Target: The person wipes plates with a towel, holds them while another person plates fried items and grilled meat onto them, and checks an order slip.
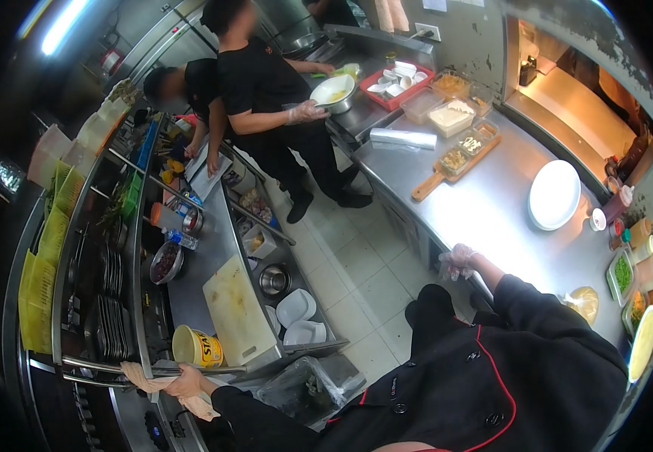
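My left hand (184,382), bare, is closed on a pale cloth (144,379) beside the metal rail at the end of the left-hand counter. A yellow tub (195,346) and a stained cutting board (233,309) are close to it. My right hand (458,261) wears a clear plastic glove. Its fingers are curled at the front edge of the steel counter (484,196); whether anything is inside them is hidden. A stack of white plates (555,194) lies on the counter beyond this hand, and a wooden paddle board (458,166) carries small containers.
Two co-workers in black stand at upper left; one holds a white bowl (333,90). A red tray (396,84) holds white dishes. Sauce bottles (619,202) and a container of chopped greens (622,274) line the right side. Tiled floor (345,248) runs between the counters.
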Tool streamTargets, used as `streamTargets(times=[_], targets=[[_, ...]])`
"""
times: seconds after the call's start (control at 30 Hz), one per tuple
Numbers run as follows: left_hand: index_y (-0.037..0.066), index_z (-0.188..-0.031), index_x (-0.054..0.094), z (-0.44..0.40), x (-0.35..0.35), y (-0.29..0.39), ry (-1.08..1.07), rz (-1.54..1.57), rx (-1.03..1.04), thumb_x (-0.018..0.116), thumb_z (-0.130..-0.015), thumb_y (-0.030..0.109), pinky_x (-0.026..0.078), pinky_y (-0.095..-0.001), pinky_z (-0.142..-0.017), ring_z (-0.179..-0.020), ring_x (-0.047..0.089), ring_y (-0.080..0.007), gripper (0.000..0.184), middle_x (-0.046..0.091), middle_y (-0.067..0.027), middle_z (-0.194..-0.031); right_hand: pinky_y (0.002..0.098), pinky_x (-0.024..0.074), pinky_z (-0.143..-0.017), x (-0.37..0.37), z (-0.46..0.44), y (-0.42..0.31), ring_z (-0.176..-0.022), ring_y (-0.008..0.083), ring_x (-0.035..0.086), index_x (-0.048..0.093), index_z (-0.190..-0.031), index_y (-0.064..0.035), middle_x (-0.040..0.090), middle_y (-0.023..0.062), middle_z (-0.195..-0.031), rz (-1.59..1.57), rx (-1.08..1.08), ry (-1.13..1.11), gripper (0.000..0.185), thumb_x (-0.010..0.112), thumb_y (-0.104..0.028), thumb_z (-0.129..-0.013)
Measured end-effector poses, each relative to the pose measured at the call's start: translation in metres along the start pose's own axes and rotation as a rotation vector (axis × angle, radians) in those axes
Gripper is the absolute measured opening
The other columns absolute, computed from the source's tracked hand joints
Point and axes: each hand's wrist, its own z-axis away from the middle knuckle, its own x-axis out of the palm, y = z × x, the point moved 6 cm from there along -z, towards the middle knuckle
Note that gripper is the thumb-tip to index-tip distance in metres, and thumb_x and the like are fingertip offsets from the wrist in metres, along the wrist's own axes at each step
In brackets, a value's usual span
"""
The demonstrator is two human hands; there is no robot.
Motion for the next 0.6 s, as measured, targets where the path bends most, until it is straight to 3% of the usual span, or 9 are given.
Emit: streamTargets(times=[0.07, 0.6], targets=[[-0.01, -0.115, 0.04, 0.0001, -0.0016, 0.0009, -0.012, 0.003, -0.009, 0.065, -0.059, 0.034, 0.038, -0.0476, -0.088, -0.103, 0.049, -0.0391, 0.075, 0.05, -0.0249, -0.111, 0.0321, 0.0448, -0.035, -0.0003, 0.001, -0.0009, -0.034, 0.0155, 0.049, 0.064, -0.065, -0.0017, 0.06, 0.009, -0.052, -0.02, -0.01, 0.008, 0.042, 0.054, -0.04, -0.081], [-0.009, -0.115, 0.04, 0.0004, -0.0014, 0.0006, -0.014, 0.035, 0.0, 0.065, -0.059, 0.032, 0.038, -0.0481, -0.086, -0.103, 0.049, -0.0392, 0.074, 0.05, -0.0245, -0.111, 0.0349, 0.0497, -0.04, -0.0016, -0.0003, -0.0002, -0.043, 0.0178, 0.056, 0.066, -0.064, -0.0047, 0.059, 0.0062, -0.053, 0.009, -0.012, 0.015, 0.039, 0.055, -0.038, -0.081]])
